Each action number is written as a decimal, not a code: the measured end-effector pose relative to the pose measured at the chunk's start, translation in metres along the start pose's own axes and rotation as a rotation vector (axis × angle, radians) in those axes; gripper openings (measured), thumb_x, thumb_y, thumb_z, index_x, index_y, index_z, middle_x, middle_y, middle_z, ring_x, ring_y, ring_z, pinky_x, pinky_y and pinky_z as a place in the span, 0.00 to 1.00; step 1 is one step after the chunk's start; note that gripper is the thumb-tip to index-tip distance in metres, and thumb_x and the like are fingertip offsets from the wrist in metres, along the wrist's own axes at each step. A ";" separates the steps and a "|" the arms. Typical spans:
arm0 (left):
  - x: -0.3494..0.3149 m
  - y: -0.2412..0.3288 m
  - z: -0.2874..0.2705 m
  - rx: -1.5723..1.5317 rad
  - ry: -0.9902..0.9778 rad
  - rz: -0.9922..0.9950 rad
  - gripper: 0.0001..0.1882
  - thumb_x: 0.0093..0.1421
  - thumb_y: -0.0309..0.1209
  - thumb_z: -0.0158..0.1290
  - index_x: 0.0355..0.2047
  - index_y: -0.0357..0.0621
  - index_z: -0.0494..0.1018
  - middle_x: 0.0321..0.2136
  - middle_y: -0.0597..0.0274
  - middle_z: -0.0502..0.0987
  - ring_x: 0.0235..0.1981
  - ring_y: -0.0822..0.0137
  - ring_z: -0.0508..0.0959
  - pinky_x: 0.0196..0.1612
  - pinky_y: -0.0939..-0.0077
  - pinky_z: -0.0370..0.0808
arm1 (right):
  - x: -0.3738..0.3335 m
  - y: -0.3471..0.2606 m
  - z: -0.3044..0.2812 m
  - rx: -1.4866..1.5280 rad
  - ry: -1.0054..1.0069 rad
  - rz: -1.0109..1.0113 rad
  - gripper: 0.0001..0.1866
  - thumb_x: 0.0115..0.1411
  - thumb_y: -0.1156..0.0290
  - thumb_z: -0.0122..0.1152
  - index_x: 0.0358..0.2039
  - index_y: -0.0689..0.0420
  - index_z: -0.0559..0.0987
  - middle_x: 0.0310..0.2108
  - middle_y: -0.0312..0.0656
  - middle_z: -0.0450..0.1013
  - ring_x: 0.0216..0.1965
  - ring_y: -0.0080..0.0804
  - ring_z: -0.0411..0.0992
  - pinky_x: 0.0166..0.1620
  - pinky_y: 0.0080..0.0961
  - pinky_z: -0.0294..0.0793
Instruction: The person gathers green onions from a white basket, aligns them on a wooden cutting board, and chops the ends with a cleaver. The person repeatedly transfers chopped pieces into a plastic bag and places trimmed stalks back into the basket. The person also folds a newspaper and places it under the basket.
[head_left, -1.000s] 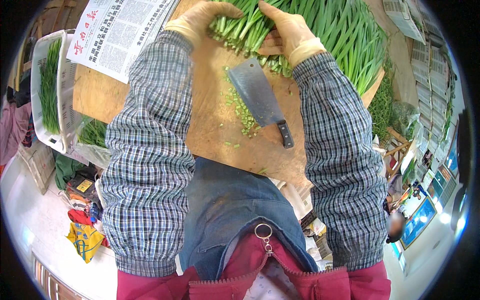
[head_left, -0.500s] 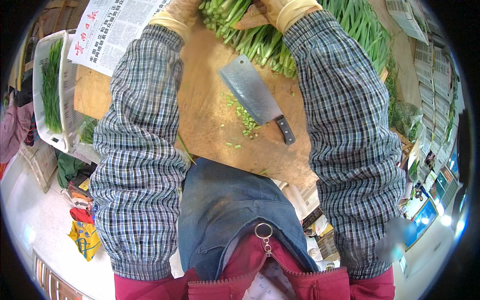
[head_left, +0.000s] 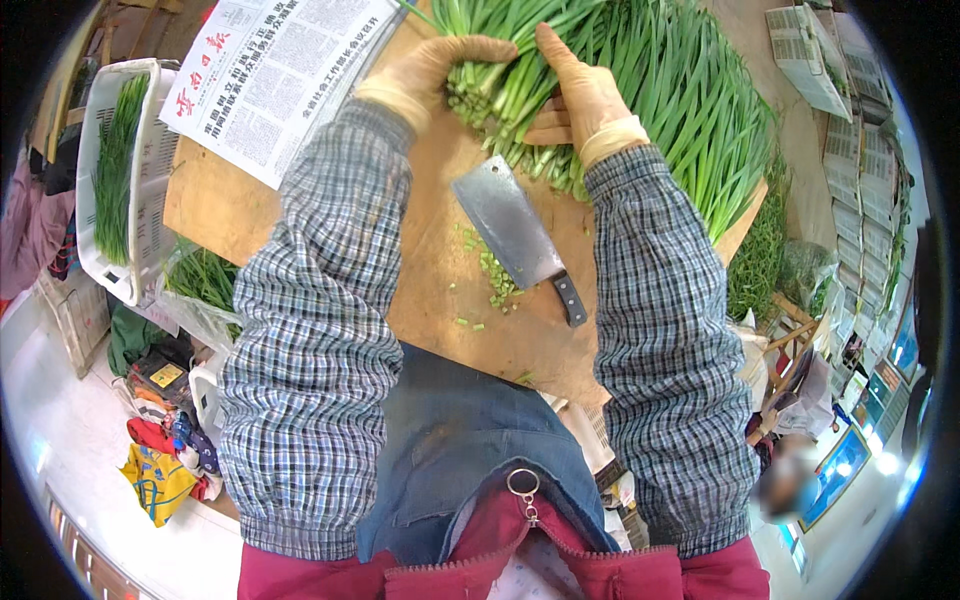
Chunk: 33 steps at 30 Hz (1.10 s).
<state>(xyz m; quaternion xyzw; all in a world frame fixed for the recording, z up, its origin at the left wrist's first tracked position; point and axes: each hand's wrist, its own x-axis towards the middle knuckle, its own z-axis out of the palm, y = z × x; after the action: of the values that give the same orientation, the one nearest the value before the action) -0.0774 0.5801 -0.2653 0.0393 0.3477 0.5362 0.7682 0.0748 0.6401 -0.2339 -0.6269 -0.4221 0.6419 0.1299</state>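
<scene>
Both my hands are at a bunch of long green chives (head_left: 505,98), in pale, thin gloves with yellowish cuffs. My left hand (head_left: 425,75) curls around the left side of the bunch, thumb laid across the stems. From the right, my right hand (head_left: 588,105) cups the same stems, its thumb raised and its fingers partly tucked behind them. More chives (head_left: 680,120) lie in a thick pile to the right, leaves fanning outward. Below the stem ends a cleaver (head_left: 508,222) rests flat on the wooden board (head_left: 425,290), black handle toward me. Chopped stem bits (head_left: 497,280) are scattered beside its blade.
A newspaper (head_left: 262,90) covers the board's far left. Beyond the left edge stands a white crate (head_left: 150,190) of greens, with bagged greens (head_left: 203,278) beside it. White crates (head_left: 812,65) are at far right. A blurred person (head_left: 785,480) appears at lower right.
Both hands have come closer to me in the view and nearer each other, now around the stems. The whole scene has shifted lower; the cleaver still lies on the board.
</scene>
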 end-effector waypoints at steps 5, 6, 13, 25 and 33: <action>0.010 0.002 -0.018 0.183 0.053 0.029 0.18 0.45 0.29 0.64 0.36 0.36 0.74 0.30 0.55 0.79 0.28 0.67 0.80 0.36 0.76 0.79 | -0.001 0.010 0.011 0.466 0.011 0.027 0.37 0.54 0.47 0.58 0.53 0.64 0.65 0.43 0.60 0.69 0.42 0.54 0.72 0.44 0.53 0.72; 0.007 0.004 -0.015 0.174 0.051 0.044 0.18 0.45 0.29 0.64 0.36 0.36 0.74 0.30 0.55 0.79 0.28 0.66 0.80 0.36 0.76 0.79 | -0.001 0.010 0.012 0.435 -0.021 0.017 0.37 0.54 0.46 0.57 0.53 0.63 0.65 0.44 0.59 0.69 0.42 0.53 0.72 0.44 0.53 0.73; 0.005 0.018 -0.004 0.060 0.015 0.011 0.17 0.46 0.26 0.62 0.37 0.35 0.73 0.31 0.51 0.78 0.29 0.62 0.80 0.36 0.70 0.79 | 0.016 -0.010 0.008 0.049 -0.140 0.001 0.45 0.48 0.36 0.57 0.54 0.61 0.65 0.46 0.53 0.68 0.42 0.47 0.72 0.42 0.48 0.73; -0.138 -0.031 0.054 0.442 0.075 0.390 0.18 0.45 0.26 0.59 0.39 0.38 0.73 0.31 0.58 0.77 0.28 0.68 0.76 0.30 0.76 0.73 | -0.114 0.017 0.040 0.444 -0.306 -0.241 0.23 0.52 0.67 0.62 0.47 0.63 0.71 0.43 0.44 0.73 0.42 0.34 0.72 0.45 0.29 0.73; -0.267 -0.145 -0.002 0.287 0.363 0.184 0.24 0.43 0.20 0.61 0.43 0.36 0.69 0.37 0.58 0.74 0.35 0.65 0.75 0.38 0.74 0.74 | -0.218 0.128 0.092 0.426 -0.305 0.071 0.24 0.45 0.79 0.67 0.44 0.64 0.72 0.39 0.42 0.74 0.39 0.30 0.72 0.44 0.25 0.72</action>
<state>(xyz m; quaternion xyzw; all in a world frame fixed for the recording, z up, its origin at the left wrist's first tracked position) -0.0121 0.2915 -0.1984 0.0826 0.5477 0.5473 0.6275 0.0762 0.3758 -0.1854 -0.4959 -0.2698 0.8074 0.1714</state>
